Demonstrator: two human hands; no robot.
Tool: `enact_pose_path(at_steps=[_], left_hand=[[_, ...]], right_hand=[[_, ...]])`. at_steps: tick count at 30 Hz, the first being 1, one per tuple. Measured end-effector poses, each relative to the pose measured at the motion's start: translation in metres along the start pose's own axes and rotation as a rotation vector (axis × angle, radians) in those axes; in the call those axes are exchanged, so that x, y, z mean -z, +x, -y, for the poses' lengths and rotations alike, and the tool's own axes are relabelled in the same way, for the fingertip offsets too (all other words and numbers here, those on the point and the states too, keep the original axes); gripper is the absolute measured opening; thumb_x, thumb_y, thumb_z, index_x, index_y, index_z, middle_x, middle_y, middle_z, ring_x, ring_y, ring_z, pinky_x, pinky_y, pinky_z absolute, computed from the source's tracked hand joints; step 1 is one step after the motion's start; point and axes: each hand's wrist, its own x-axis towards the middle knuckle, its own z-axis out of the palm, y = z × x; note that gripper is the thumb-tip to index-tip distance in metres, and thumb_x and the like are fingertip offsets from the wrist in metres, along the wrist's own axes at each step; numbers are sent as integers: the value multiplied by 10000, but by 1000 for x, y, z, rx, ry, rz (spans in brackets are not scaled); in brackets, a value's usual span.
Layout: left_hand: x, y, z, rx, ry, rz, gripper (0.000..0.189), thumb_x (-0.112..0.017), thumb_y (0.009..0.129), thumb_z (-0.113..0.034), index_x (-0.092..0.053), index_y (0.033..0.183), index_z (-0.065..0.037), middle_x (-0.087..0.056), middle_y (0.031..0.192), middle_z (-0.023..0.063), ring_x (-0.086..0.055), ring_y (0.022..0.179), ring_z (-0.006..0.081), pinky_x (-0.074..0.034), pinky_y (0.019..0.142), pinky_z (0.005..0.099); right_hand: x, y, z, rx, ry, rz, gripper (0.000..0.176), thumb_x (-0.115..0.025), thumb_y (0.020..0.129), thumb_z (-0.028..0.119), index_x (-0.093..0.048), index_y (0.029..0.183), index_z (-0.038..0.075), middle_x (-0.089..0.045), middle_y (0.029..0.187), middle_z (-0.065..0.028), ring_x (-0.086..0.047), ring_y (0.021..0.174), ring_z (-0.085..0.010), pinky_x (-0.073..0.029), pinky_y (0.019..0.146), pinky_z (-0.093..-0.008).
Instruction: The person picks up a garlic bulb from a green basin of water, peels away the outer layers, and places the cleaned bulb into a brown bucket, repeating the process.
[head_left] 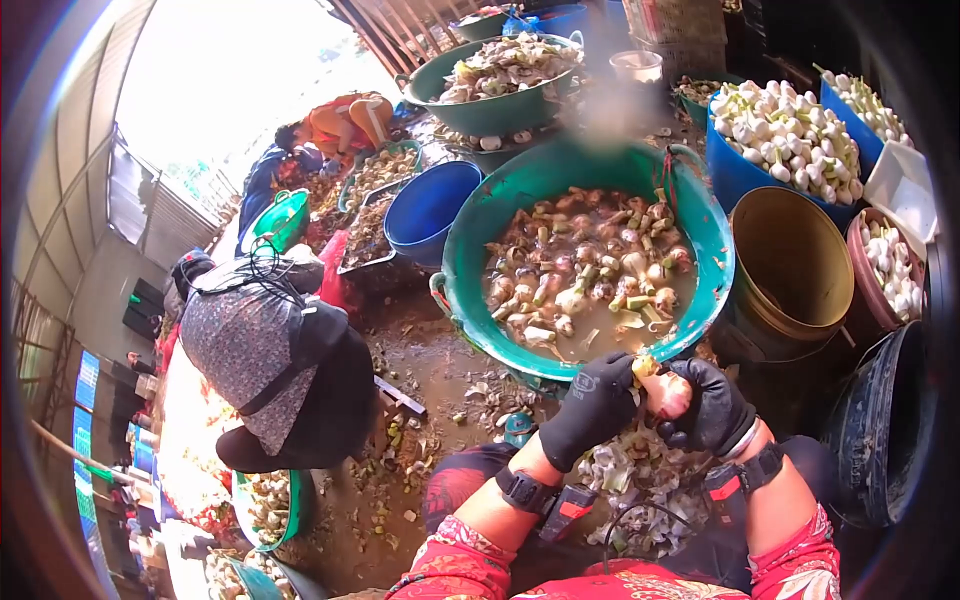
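Note:
A pinkish bulb (668, 395) with a short yellowish stem is held between my two black-gloved hands, above a pile of peeled skins (640, 480) by my lap. My left hand (592, 408) pinches the stem end. Fingers of my right hand (710, 405) curl round the bulb's other side. Just beyond my hands stands a large green tub (715, 270) of murky water, with many similar bulbs (570, 265) floating in it.
Right of the tub are an empty yellowish bucket (793, 260), a blue container of white bulbs (785, 130) and a black tub (875, 430). A blue bucket (433, 205) stands behind left. One person (270, 350) crouches left; another (345, 120) bends farther back.

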Motion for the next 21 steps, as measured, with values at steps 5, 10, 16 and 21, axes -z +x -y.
enact_pose_path(at_steps=[5, 10, 16, 21], left_hand=[[-5, -4, 16, 121, -158, -60, 200, -599, 700, -21, -605, 900, -21, -585, 824, 168, -571, 772, 343, -461, 688, 374], [7, -3, 7, 83, -153, -84, 251, -580, 745, 21, -629, 986, -31, -609, 831, 123, -577, 765, 222, -456, 726, 323], [7, -4, 0, 89, -182, -56, 160, -618, 726, -35, -612, 885, -24, -591, 816, 160, -572, 780, 311, -453, 703, 367], [14, -4, 0, 59, -51, -60, 191, -669, 710, -113, -586, 854, -17, -578, 813, 186, -571, 801, 368, -454, 691, 406]], right_hand=[[-17, 3, 43, -279, 890, -145, 326, -472, 927, 277, -473, 1204, 105, -601, 978, -72, -598, 773, -180, -516, 672, -330], [-36, -8, 60, 42, 231, -225, 429, -556, 879, 153, -408, 1277, 83, -588, 1015, -70, -592, 828, -147, -511, 690, -270], [-40, -14, 80, -137, 259, -263, 250, -543, 855, 172, -563, 1043, 8, -601, 887, -30, -571, 775, -108, -484, 684, -235], [-54, -19, 96, -121, 134, -59, 328, -493, 872, 325, -549, 741, 29, -550, 722, -24, -492, 641, -107, -436, 578, -257]])
